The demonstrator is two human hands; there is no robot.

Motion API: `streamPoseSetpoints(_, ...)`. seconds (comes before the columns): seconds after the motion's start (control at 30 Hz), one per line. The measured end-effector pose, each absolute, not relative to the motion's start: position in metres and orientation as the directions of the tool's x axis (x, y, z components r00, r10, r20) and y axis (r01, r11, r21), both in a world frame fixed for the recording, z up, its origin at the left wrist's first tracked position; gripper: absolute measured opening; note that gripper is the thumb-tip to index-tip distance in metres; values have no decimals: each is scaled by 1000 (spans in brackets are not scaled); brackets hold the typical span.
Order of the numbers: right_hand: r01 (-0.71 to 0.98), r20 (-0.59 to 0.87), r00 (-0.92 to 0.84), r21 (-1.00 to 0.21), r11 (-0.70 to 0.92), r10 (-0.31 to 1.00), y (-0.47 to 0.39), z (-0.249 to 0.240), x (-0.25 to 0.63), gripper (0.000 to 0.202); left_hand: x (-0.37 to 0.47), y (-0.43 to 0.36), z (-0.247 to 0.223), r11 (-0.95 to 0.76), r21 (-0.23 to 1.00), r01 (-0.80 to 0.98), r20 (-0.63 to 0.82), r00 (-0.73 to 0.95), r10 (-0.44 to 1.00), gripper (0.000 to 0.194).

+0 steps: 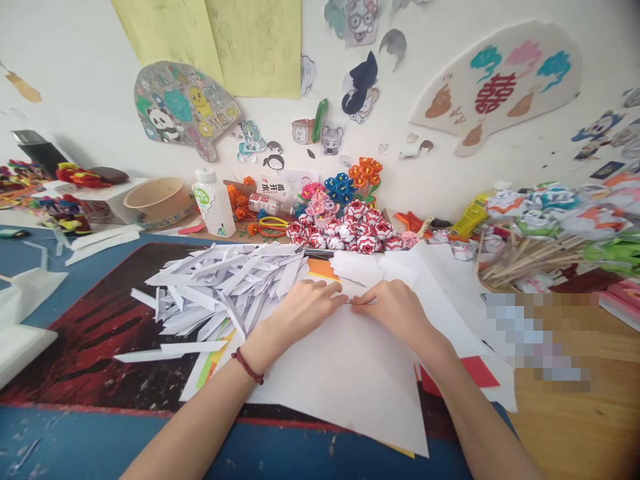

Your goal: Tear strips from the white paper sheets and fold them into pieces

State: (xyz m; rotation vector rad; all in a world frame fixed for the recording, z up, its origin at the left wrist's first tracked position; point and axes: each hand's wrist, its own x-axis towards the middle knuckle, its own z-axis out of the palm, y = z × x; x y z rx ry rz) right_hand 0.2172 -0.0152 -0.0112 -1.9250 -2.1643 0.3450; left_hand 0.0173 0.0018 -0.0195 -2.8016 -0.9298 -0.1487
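My left hand (316,303) and my right hand (391,308) meet fingertip to fingertip over a large white sheet of paper (345,380). Both are closed in a pinch on a small bit of white paper (349,300), which barely shows against the sheet and is partly covered by the fingers. Left of my left hand lies a heap of folded white paper strips (220,280), with a few strips lying loose in front. Just beyond my right hand are cut white paper pieces (357,268). Coloured sheets peek out beneath the large sheet.
A white-capped plastic bottle (214,203) and a round tan bowl (159,201) stand at the back left. Red-and-white paper flowers (357,227) are piled behind the papers. Wooden sticks (535,257) lie at the right. A dark red-edged mat (110,333) covers part of the blue tabletop.
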Motion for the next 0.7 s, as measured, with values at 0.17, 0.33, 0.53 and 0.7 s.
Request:
streamPoseSetpoints(0.17, 956, 32, -103, -272, 108, 994, -16, -11, 215, 13, 23, -7, -20, -779, -191, 597, 96, 801, 590, 16)
streamPoseSetpoints(0.33, 968, 25, -70, -239, 74, 997, -19, -9, 216, 14, 22, -9, -18, -740, -172, 651, 118, 759, 641, 20)
streamPoseSetpoints(0.53, 966, 16, -63, -251, 65, 998, -20, -5, 216, 11, 13, -2, -15, -713, -135, 688, 114, 726, 678, 37)
streamPoseSetpoints(0.7, 967, 12, -60, -249, 61, 998, -19, -7, 217, 12, 7, 1, -14, -685, -110, 720, 116, 694, 711, 38)
